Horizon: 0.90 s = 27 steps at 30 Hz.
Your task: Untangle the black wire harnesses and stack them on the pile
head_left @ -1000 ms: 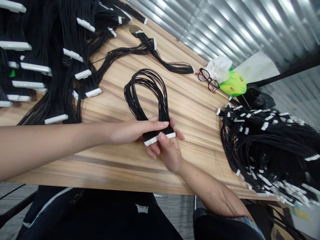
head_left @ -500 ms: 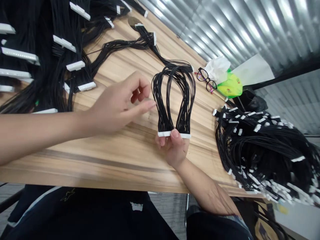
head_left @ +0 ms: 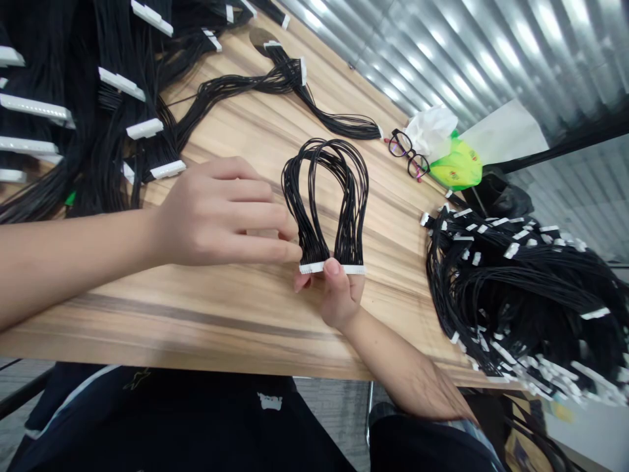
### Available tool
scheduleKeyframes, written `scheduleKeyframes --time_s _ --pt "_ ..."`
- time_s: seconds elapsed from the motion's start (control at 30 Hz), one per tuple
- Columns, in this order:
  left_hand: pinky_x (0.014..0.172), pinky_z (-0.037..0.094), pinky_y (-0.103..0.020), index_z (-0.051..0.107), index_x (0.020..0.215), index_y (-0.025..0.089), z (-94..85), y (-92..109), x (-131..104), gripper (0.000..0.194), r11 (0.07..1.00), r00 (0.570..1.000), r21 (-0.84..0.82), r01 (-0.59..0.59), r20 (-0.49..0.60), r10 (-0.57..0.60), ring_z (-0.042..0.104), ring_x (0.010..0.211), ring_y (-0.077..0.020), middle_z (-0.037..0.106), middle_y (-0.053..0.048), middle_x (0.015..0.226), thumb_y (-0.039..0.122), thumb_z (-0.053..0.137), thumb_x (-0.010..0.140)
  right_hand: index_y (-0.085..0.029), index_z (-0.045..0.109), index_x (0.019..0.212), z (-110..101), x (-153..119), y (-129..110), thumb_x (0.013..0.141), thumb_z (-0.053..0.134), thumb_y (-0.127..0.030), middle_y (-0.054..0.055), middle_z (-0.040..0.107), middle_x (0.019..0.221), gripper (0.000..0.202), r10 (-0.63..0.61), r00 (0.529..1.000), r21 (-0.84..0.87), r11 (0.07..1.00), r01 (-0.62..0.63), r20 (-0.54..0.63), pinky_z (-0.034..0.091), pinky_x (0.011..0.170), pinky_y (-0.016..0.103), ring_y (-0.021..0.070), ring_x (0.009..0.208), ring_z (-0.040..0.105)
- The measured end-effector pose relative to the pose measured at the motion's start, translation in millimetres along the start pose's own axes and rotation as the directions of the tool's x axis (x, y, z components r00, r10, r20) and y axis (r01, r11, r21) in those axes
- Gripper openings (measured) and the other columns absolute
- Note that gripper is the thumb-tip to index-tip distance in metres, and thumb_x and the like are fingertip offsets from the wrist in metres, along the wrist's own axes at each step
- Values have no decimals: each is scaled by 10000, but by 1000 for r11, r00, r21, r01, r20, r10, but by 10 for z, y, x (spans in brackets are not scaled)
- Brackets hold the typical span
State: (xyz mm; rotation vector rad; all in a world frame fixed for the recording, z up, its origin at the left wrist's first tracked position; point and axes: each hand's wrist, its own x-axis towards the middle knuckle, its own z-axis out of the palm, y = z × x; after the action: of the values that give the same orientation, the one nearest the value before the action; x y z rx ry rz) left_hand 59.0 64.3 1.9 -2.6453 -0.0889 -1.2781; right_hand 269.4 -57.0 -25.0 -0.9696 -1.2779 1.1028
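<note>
Between the thumb and fingers of my right hand [head_left: 341, 295] are the white connectors of a black wire harness [head_left: 354, 196], side by side at its lower end. Its wires rise from them and arch over in an upright loop above the table. My left hand [head_left: 226, 213] is to the left of the loop, back of the hand up, fingers extended and slightly bent. Its fingertips reach the left wires just above the connector; its thumb is hidden. Behind the loop, other harnesses [head_left: 236, 85] with white connectors lie across the table.
A large heap of harnesses [head_left: 515, 282] covers the table's right end, and another pile [head_left: 78, 131] fills the left. Eyeglasses [head_left: 409, 156], crumpled white tissue [head_left: 432, 131] and a green-yellow bag [head_left: 457, 165] rest near the corrugated metal wall [head_left: 472, 59]. The wooden table's front edge [head_left: 196, 364] is close to my lap.
My left hand has turned palm-down, and its fingers have straightened and moved down to the wires near the connector. My right hand and the harness have shifted slightly left.
</note>
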Motion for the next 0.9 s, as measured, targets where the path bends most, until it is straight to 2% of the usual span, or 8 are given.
scheduleKeyframes --time_s 0.2,0.43,0.57,0.67,0.73,0.83,0.9 --pt "693 419 -251 782 1000 258 2 -28 15 175 995 995 -42 -88 -42 86 599 676 -63 766 96 850 189 630 1054 -220 745 746 6 6 -18 1077 550 -461 12 693 621 453 16 999 10 1000 -16 29 511 518 278 146 555 635" --pt "682 469 -254 751 983 192 -26 -21 102 240 990 990 -27 -140 -9 139 633 686 -68 749 68 846 144 536 1079 -223 721 707 16 7 -31 1079 538 -497 7 674 606 497 48 999 -9 999 -47 16 500 526 279 145 556 625" --pt "667 496 -248 714 891 219 -12 -8 187 367 983 979 -42 -179 95 182 647 687 -74 704 72 806 159 429 1113 -225 735 745 -6 -20 -26 1082 540 -471 18 718 644 461 16 999 -59 998 -13 50 509 542 280 147 584 641" --pt "693 489 -266 703 887 228 3 6 219 462 992 970 -96 -80 222 100 664 739 -86 698 63 839 182 315 1133 -224 738 756 -7 -46 -18 1080 529 -487 23 729 649 466 12 999 -99 995 -8 39 518 544 291 154 580 648" --pt "690 474 -268 696 874 213 -2 4 229 487 994 964 -110 -22 262 51 655 746 -95 688 47 828 246 290 1142 -223 734 749 9 -44 -19 1069 541 -494 19 719 636 461 31 999 -110 993 -30 12 516 539 296 155 569 642" --pt "658 432 -262 609 733 188 -30 -12 219 424 994 982 -113 -14 188 35 600 687 -98 619 48 720 355 493 1105 -220 701 691 26 28 -37 1028 594 -513 1 669 566 460 98 994 -33 994 -100 -55 482 475 279 148 503 613" --pt "652 426 -272 540 675 189 -47 -4 186 429 990 994 -137 -47 88 59 565 659 -102 568 55 671 393 653 1036 -216 671 641 9 119 -47 994 611 -539 -7 629 513 483 133 977 30 991 -130 -169 450 420 268 140 441 575"
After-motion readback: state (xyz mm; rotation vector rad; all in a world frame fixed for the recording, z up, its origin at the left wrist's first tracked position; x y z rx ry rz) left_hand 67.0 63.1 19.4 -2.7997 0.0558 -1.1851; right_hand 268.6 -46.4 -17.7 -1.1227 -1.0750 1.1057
